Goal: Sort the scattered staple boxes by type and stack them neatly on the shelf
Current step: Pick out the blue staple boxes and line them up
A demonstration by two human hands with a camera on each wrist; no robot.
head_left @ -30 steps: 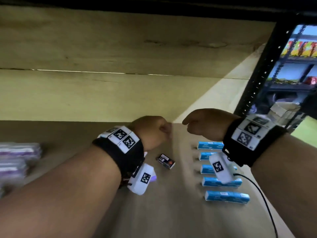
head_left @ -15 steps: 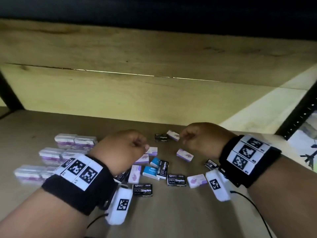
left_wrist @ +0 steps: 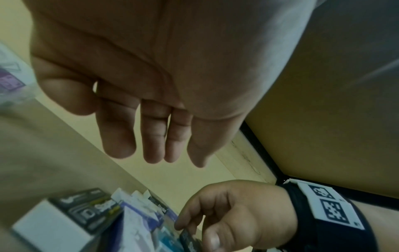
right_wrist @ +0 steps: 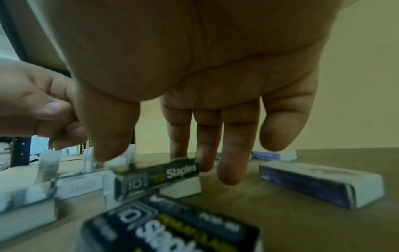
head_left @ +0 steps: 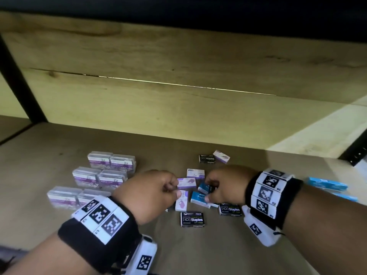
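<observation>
Where a wooden shelf (head_left: 59,155) meets its plank back wall, both hands have dropped onto scattered boxes: right hand (head_left: 228,185) pinches a black staple box (right_wrist: 157,175), left hand (head_left: 151,193) hangs relaxed.

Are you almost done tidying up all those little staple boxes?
Not yet. Done: clear purple-labelled cases stand in neat rows on the shelf, and long blue boxes lie together at the right. In hand: the right hand is closing on a tilted black staple box; the left hand reaches in with nothing in it. Left: the mixed pile of purple, blue and black boxes is unsorted.
</observation>
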